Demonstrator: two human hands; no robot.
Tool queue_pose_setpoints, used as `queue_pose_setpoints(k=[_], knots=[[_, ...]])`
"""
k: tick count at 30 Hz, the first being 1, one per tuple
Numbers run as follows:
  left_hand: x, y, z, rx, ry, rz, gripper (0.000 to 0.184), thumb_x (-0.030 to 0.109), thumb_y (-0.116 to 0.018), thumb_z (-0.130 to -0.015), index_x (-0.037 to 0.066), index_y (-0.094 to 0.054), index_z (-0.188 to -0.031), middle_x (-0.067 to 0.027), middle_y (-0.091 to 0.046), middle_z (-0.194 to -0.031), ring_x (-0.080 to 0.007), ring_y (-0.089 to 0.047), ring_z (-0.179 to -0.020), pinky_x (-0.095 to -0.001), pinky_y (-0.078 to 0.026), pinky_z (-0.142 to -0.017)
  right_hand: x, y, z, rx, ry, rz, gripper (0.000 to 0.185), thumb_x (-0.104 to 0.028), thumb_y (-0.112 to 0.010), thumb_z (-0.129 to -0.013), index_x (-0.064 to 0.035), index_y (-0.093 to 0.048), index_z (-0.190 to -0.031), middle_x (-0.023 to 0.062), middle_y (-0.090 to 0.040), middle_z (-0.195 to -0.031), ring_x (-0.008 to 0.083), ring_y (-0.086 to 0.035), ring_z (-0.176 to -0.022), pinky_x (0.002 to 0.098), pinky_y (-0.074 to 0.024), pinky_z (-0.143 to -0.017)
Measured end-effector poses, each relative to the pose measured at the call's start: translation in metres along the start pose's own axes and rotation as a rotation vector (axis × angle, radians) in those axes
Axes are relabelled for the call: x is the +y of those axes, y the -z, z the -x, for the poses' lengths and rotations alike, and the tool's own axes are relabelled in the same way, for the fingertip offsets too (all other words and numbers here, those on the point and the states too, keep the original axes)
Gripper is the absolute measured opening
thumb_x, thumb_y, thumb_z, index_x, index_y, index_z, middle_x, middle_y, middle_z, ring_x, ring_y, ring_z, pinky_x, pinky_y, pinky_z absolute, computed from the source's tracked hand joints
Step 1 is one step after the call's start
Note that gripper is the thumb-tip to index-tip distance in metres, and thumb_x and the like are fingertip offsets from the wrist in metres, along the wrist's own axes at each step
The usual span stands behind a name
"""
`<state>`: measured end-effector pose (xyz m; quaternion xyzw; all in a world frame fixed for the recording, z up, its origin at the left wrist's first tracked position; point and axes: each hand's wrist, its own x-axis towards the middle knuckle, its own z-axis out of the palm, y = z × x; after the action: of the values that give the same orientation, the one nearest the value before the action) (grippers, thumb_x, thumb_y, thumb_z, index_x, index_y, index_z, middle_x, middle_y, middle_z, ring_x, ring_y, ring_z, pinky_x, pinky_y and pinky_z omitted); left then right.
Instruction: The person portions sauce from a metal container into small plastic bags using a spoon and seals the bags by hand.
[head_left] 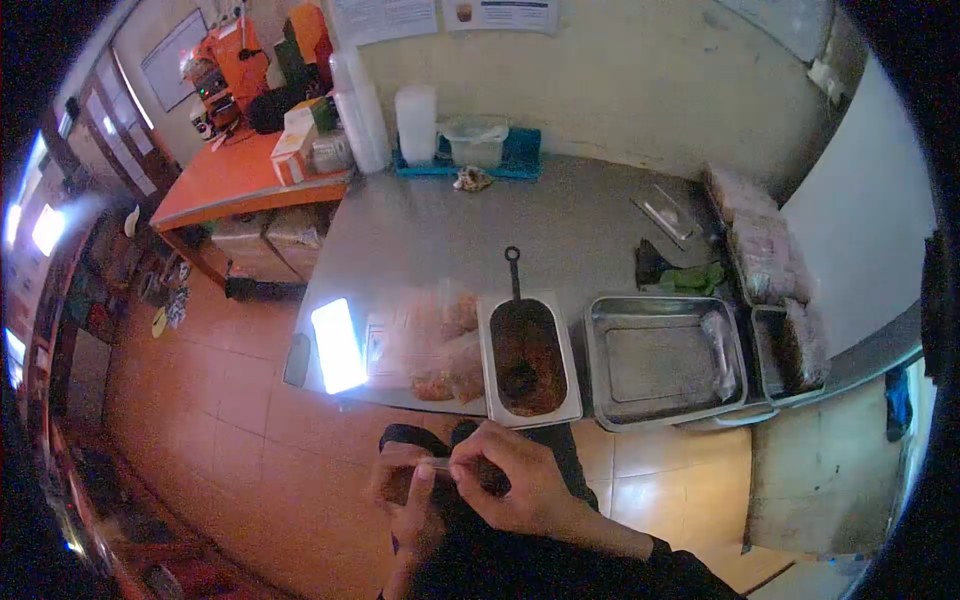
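My left hand [412, 505] and my right hand [525, 478] meet in front of my body, just off the table's near edge. Both are closed in a pinch, thumbs toward each other, on a small thin pale strip [438, 463]; its kind is not clear. Just beyond them stands a deep steel pan [572, 405] of reddish-brown sauce, with a dark-handled ladle [514, 270] resting in it. Left of this pan lie clear plastic bags [440, 345] with orange-red food inside, partly blurred.
A lit phone or tablet [339, 345] lies at the steel table's left edge. To the right are a shallow steel tray [665, 350], a smaller pan [775, 350] and stacked packs [765, 255]. A blue tray [520, 155] with plastic containers stands against the wall.
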<state>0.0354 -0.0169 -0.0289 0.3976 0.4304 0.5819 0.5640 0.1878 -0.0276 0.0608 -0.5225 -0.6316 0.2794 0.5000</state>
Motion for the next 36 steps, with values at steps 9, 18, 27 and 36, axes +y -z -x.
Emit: queue_pose_setpoints(k=[9, 18, 27, 36], knots=[[-0.015, 0.025, 0.003, -0.039, 0.123, -0.112, 0.011, 0.013, -0.063, -0.082, 0.002, -0.059, -0.080, -0.0078, -0.060, -0.081, -0.0138, -0.055, -0.075, -0.0280, -0.044, -0.069, 0.012, -0.010, -0.004, -0.026, 0.078, 0.018, 0.013, -0.009, -0.066, -0.076, -0.0059, -0.055, -0.084, 0.0070, -0.052, -0.075, 0.0182, -0.058, -0.063, 0.0300, -0.0479, -0.058], [0.061, -0.001, -0.032, 0.032, -0.305, -0.297, 0.010, 0.014, -0.061, -0.085, 0.004, -0.057, -0.085, -0.0040, -0.059, -0.081, -0.0128, -0.054, -0.074, -0.0266, -0.045, -0.070, 0.014, -0.004, -0.016, -0.025, 0.093, -0.065, 0.015, -0.007, -0.064, -0.076, -0.0052, -0.053, -0.085, 0.0060, -0.052, -0.077, 0.0167, -0.057, -0.063, 0.0289, -0.0473, -0.057], [0.082, -0.019, -0.079, -0.232, -0.274, -0.794, 0.019, 0.013, -0.059, -0.087, 0.003, -0.052, -0.103, -0.0097, -0.063, -0.087, -0.0226, -0.066, -0.076, -0.0301, -0.056, -0.060, 0.016, 0.029, -0.040, 0.131, 0.077, -0.045, 0.016, -0.014, -0.063, -0.083, -0.0052, -0.058, -0.096, 0.0086, -0.056, -0.082, 0.0160, -0.058, -0.073, 0.0278, -0.0459, -0.064], [0.029, -0.089, -0.191, -0.385, -0.151, -0.615, 0.008, 0.008, -0.049, -0.093, 0.004, -0.042, -0.094, -0.0088, -0.057, -0.086, -0.0200, -0.063, -0.083, -0.0274, -0.051, -0.060, 0.066, 0.144, 0.017, 0.592, -0.233, 0.118, 0.011, -0.013, -0.057, -0.087, -0.0042, -0.062, -0.092, 0.0099, -0.061, -0.082, 0.0194, -0.059, -0.073, 0.0296, -0.0468, -0.069]])
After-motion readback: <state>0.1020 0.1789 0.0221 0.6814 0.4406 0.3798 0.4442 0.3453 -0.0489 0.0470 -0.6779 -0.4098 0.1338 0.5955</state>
